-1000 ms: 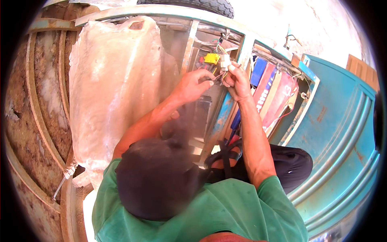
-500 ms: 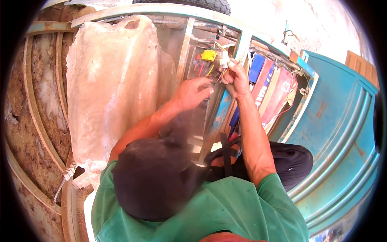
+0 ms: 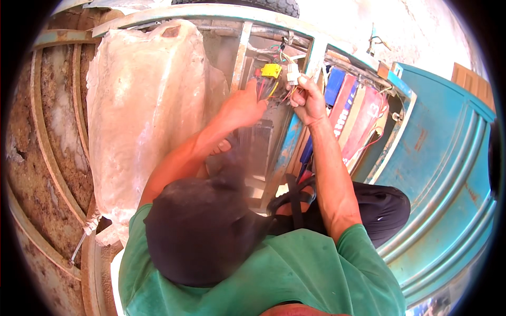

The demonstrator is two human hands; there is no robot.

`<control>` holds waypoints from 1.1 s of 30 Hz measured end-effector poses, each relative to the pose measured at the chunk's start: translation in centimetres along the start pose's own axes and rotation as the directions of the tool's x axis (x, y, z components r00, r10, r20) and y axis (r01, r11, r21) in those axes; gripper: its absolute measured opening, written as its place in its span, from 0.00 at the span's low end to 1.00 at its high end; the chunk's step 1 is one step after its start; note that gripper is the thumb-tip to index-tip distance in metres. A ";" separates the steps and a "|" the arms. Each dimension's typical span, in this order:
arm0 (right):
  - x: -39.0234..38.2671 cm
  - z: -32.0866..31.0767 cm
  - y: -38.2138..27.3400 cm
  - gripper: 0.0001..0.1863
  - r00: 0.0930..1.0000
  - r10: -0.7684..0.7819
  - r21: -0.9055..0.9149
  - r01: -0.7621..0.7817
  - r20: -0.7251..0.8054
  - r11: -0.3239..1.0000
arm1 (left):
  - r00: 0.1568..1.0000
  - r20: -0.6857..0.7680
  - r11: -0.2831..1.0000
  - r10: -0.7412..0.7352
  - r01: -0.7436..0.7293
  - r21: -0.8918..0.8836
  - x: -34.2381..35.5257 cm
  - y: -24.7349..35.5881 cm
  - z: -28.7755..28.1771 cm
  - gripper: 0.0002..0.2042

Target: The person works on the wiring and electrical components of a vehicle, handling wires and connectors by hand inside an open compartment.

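My right hand (image 3: 308, 100) is closed, pinching a white plastic connector (image 3: 293, 74) between thumb and fingers. Thin coloured wires run from both ends of this connector. Just to the left hangs a yellow connector (image 3: 271, 70), with red and yellow wires (image 3: 272, 90) below it. My left hand (image 3: 243, 107) is up against these wires, its fingers drawn together around part of them. The fingertips are partly hidden by the back of the hand.
Metal frame bars (image 3: 312, 57) surround the wiring. A large pale, dirty moulded cover (image 3: 142, 116) stands at the left. Right of the frame are a red and blue box-like stack (image 3: 350, 105) and a turquoise metal panel (image 3: 421, 142). A tyre (image 3: 237, 5) lies at the far edge.
My left hand has moved left and slightly away from me to the wires, and its fingers have drawn together. My right hand still holds the white connector in nearly the same place.
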State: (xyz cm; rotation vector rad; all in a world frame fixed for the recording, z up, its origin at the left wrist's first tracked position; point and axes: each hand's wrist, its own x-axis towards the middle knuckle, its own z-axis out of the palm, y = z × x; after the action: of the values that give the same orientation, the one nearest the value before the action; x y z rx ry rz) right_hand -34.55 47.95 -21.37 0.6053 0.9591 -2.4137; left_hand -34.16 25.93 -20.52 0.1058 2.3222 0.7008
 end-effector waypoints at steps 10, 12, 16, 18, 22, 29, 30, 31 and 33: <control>0.0 -0.4 0.0 0.10 1.000 -0.019 -0.003 0.019 -0.003 1.000 | 0.925 0.361 0.859 -0.119 0.278 -0.431 0.1 2.4 -2.4 0.29; 0.0 -0.4 0.1 0.10 1.000 -0.023 -0.006 0.023 -0.008 1.000 | 0.933 0.339 0.849 -0.119 0.272 -0.452 -0.3 2.3 -1.8 0.26; 0.1 0.0 0.2 0.10 1.000 -0.013 -0.001 0.013 0.007 1.000 | 0.961 0.235 0.930 -0.142 0.211 -0.302 -0.2 -0.4 0.1 0.24; 0.1 -0.4 0.2 0.10 1.000 -0.025 -0.003 0.025 -0.010 1.000 | 0.955 0.270 0.958 -0.120 0.183 -0.222 -0.3 -0.1 -0.2 0.23; 0.0 -0.3 0.0 0.10 1.000 -0.019 -0.013 0.019 0.004 1.000 | 0.988 0.144 0.994 -0.065 0.077 -0.078 -1.4 0.2 -1.1 0.22; 0.0 0.2 0.1 0.11 1.000 -0.016 -0.016 0.016 0.017 1.000 | 0.997 0.024 0.990 -0.070 0.072 -0.122 -2.3 -0.5 0.5 0.22; 0.1 0.3 0.1 0.11 1.000 -0.015 -0.016 0.015 0.018 1.000 | 0.997 0.024 0.988 -0.070 0.073 -0.137 -2.5 -0.7 0.9 0.24; 0.1 0.0 0.1 0.11 1.000 -0.018 -0.028 0.018 0.019 0.999 | 0.984 0.140 0.951 -0.110 0.145 -0.272 -2.7 0.0 0.5 0.26; 0.2 -0.6 0.0 0.11 0.999 -0.023 -0.050 0.025 0.027 0.998 | 0.919 0.370 0.810 -0.140 0.321 -0.491 -3.4 2.0 -0.9 0.31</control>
State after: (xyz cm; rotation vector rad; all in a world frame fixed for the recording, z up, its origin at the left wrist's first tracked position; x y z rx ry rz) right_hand -34.58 48.36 -21.82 0.5456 1.0182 -2.4048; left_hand -32.37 26.30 -16.90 -0.3057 1.7127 1.0987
